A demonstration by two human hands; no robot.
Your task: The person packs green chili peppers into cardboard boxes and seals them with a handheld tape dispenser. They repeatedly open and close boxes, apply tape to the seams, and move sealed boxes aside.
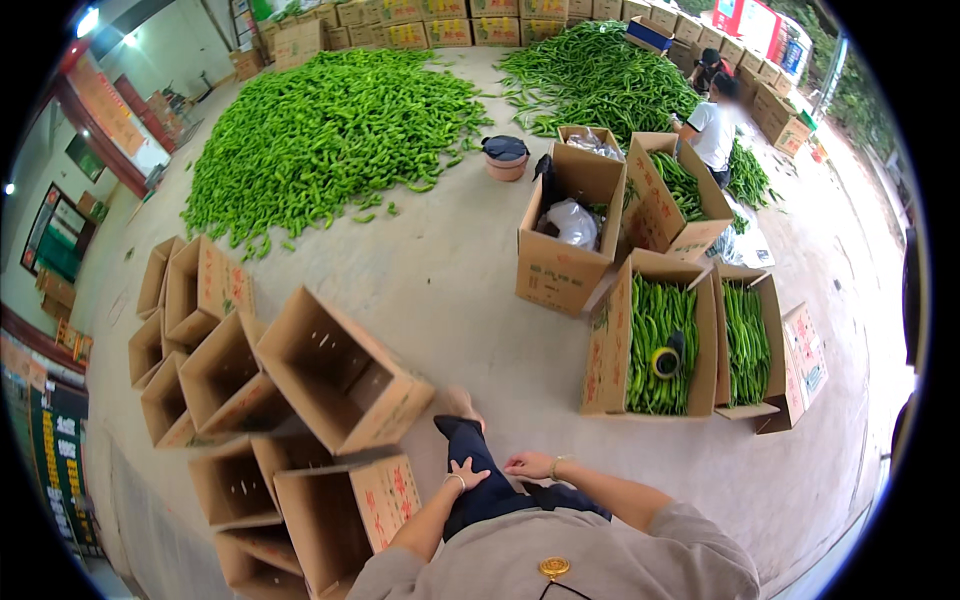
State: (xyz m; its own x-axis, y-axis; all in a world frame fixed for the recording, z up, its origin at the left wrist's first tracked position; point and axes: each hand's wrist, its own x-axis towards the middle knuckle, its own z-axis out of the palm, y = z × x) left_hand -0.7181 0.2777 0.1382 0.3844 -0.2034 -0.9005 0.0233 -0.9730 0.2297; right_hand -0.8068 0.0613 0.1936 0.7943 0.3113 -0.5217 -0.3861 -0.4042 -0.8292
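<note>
My left hand (pixel 468 474) lies on my dark-trousered left thigh (pixel 470 500) with its fingers spread, and it holds nothing. Over my lap my right hand (pixel 530 464) hovers with loosely curled fingers; no object shows in it. The nearest thing to my left hand is an open cardboard carton (pixel 385 490) standing beside my leg. Ahead of it a larger open carton (pixel 340 370) leans tilted. To my right stands a carton (pixel 603 365) filled with long green peppers (pixel 648 310). A roll of tape (pixel 667 362), yellow and black, sits on those peppers.
Several more open cartons (pixel 215 375) cluster at left. Two big heaps of green peppers (pixel 330 130) cover the floor ahead. A carton (pixel 565 265) holding clear plastic bags stands right of centre, near a covered bucket (pixel 505 160). Two people (pixel 712 130) are by the far right heap.
</note>
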